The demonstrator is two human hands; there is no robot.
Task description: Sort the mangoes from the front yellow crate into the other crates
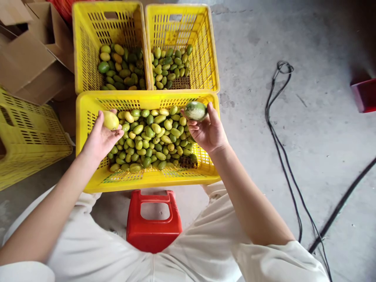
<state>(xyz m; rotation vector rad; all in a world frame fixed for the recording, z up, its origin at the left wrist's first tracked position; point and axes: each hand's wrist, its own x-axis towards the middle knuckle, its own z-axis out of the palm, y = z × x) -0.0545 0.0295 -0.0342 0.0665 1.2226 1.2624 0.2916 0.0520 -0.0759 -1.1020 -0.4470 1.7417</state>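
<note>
My left hand holds a yellow oval fruit between thumb and fingers, above the left side of the near yellow crate. Over that crate's right side, my right hand grips a larger dark green oval fruit with a pale patch. Below both hands, many small green and yellow oval fruits fill the bottom of the near crate. I cannot tell the exact kind of fruit.
Two more yellow crates, one at back left and one at back right, hold similar fruits. Cardboard boxes and another yellow crate stand left. A red stool sits between my legs. Black cables lie on the floor to the right.
</note>
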